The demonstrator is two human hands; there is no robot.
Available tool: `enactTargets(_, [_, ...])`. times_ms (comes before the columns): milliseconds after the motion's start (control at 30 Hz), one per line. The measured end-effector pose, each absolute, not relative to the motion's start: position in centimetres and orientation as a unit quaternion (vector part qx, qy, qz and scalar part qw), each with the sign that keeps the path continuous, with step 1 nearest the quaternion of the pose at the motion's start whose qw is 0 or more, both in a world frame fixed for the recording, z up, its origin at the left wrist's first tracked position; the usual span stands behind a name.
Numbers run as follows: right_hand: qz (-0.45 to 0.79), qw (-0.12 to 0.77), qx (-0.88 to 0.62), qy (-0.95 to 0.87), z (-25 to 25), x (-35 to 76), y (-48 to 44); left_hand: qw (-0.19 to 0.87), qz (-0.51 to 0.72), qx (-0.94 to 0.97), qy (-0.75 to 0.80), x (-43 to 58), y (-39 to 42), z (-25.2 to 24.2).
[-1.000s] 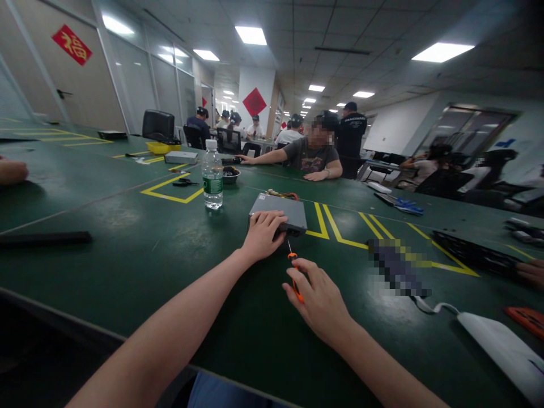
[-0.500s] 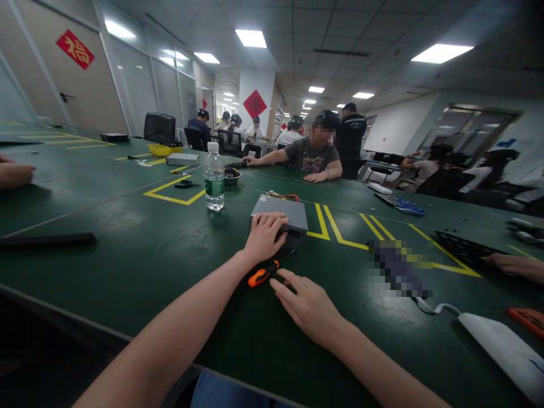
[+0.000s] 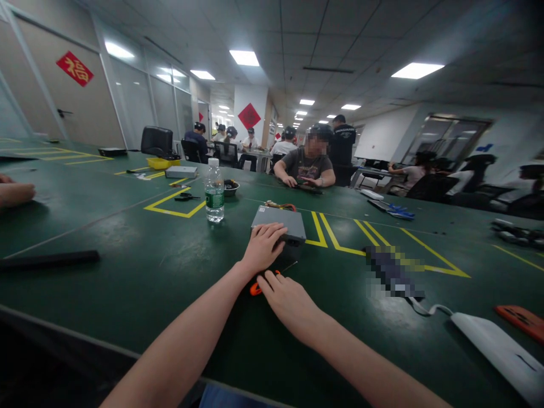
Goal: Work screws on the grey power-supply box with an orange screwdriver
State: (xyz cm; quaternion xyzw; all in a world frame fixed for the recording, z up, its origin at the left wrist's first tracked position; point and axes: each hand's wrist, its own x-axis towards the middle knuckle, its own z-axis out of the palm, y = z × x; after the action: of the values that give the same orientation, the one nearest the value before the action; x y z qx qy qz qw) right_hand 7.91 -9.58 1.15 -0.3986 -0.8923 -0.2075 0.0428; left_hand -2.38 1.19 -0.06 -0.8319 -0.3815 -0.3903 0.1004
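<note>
A grey metal computer power supply (image 3: 284, 220) sits on the green table, its bundle of coloured wires (image 3: 280, 206) at the far side. My left hand (image 3: 264, 246) lies on its near edge, fingers over the top and thumb against the front face. Just in front of the box is a screwdriver (image 3: 255, 289) with an orange handle; its thin shaft points away to the right. My right hand (image 3: 284, 296) has its fingers curled over the handle, covering most of it. Whether the thumb is underneath is hidden.
A water bottle (image 3: 215, 192) stands left of the power supply, before a small bowl (image 3: 230, 188). On the right lie a white power bank-like device (image 3: 497, 351) with a cable and an orange phone (image 3: 521, 322). A black bar (image 3: 51, 260) lies left. Another person (image 3: 312, 161) sits opposite.
My right hand has moved left and closed over the screwdriver handle. My left hand stays on the power supply. The person opposite has drawn back an outstretched arm and now handles a dark object.
</note>
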Motion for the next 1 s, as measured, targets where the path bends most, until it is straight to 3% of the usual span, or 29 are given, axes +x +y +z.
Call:
enactTargets(267, [-0.204, 0.032, -0.455, -0.866, 1.0, 9.6, -12.5, 0.086, -0.423, -0.803, -0.411, -1.5, 1.1, 0.0])
enactTargets(533, [-0.150, 0.243, -0.497, -0.819, 0.2, 13.3, -14.8, 0.082, -0.424, -0.808, -0.401, -1.8, 1.1, -0.1])
enactTargets(1000, [-0.181, 0.234, -0.471, -0.831, 0.3, 12.8, -11.9, 0.097, -0.418, -0.810, -0.399, -1.8, 1.3, -0.3])
